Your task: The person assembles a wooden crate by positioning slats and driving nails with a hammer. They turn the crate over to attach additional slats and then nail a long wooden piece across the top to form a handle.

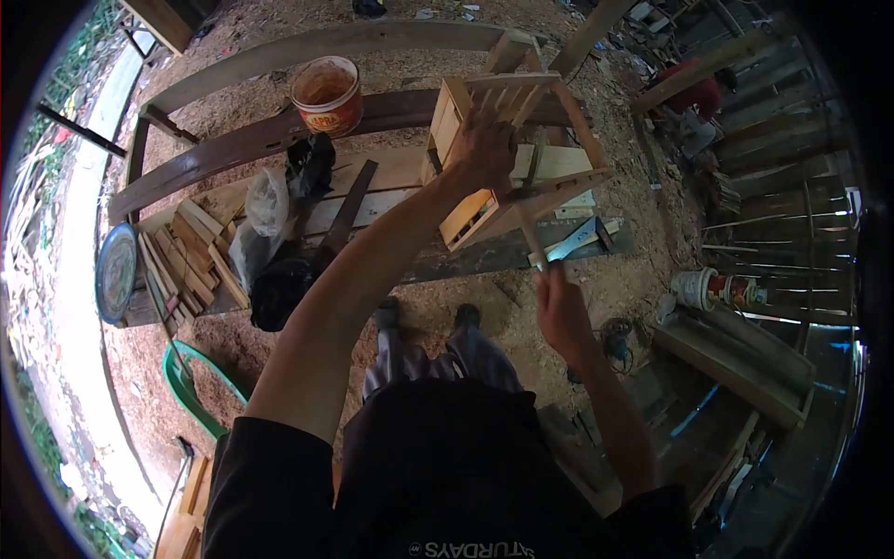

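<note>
A small slatted wooden frame [577, 112], like a little chair or crate, stands tilted on the plank bench. My left hand [484, 151] is closed over its slats near the top, fingers bent around the wood. Below it, my right hand [562, 312] grips a slim light wooden handle [529, 235] that reaches up to the frame's lower edge. The handle's far end overlaps the frame, and I cannot tell what it carries. Beside the handle lies a tool with a shiny bluish blade [570, 242] on the bench edge.
Wood offcuts [191, 252], plastic bags [268, 205] and a round blue-rimmed lid [117, 273] lie at the bench's left. A paint bucket [328, 97] stands behind. A green hoop-shaped object [191, 391] is on the shavings-covered ground. At the right are a wooden trough [736, 359] and a crouching person [694, 98].
</note>
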The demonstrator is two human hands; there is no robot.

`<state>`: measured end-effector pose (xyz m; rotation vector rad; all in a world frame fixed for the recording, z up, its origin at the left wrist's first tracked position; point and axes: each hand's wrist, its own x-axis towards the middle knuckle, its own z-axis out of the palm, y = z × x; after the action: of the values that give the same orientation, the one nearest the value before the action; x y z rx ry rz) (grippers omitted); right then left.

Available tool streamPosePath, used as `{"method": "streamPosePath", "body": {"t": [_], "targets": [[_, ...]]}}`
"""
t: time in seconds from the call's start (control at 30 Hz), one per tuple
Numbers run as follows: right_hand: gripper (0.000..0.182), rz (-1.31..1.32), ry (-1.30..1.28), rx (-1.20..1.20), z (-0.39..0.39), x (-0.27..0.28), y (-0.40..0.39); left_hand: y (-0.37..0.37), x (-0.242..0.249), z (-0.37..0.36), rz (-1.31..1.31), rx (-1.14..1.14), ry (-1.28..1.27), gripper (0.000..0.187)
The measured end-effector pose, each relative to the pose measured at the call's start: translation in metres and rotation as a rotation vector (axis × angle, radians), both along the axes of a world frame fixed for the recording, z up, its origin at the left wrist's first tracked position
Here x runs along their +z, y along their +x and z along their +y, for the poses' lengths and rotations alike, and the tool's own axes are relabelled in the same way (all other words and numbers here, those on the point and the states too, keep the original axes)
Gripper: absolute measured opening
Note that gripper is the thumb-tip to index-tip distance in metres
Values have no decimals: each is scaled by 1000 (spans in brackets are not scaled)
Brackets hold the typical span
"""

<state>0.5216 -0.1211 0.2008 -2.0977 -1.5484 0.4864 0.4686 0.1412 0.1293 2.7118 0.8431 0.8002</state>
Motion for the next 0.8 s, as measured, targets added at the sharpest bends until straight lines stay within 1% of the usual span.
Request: {"method": "streamPosePath", "body": {"t": [0.07, 0.1, 0.2, 0.3, 0.37, 0.4, 0.43, 0.47, 0.53, 0.57, 0.67, 0.77, 0.8], "targets": [[22, -29, -163, 38, 1, 1, 5, -3, 9, -6, -14, 9, -44, 26], [22, -84, -171, 55, 1, 8, 8, 0, 9, -1, -37, 9, -31, 26], [23, 38, 64, -42, -1, 9, 2, 1, 2, -3, -72, 0, -32, 29], [23, -74, -139, 2, -3, -10, 6, -2, 4, -2, -62, 10, -52, 35], [24, -12, -207, 33, -5, -4, 13, 0, 7, -2, -30, 8, -59, 39], [24, 10, -230, 55, -2, 1, 20, 1, 7, 1, -80, 17, -43, 39], [26, 132, -212, 14, -1, 3, 25, 1, 1, -1, -127, 22, -29, 40], [26, 139, -125, -25, -1, 2, 28, 1, -5, 0, -174, 25, -11, 40], [27, 158, 55, -97, 2, -5, 38, 0, -18, 4, -387, 49, -5, 42], [29, 115, 117, -140, 4, -8, 47, -1, -23, 7, -490, 56, -4, 43], [28, 112, 127, -232, 16, 6, 73, -10, -38, 5, -622, 233, -225, 51], [30, 45, 153, -301, 32, 9, 100, -25, -22, 7, -599, 280, -538, 47], [30, 24, 169, -315, 37, 11, 106, -28, -8, 13, -599, 279, -723, 45]]}}
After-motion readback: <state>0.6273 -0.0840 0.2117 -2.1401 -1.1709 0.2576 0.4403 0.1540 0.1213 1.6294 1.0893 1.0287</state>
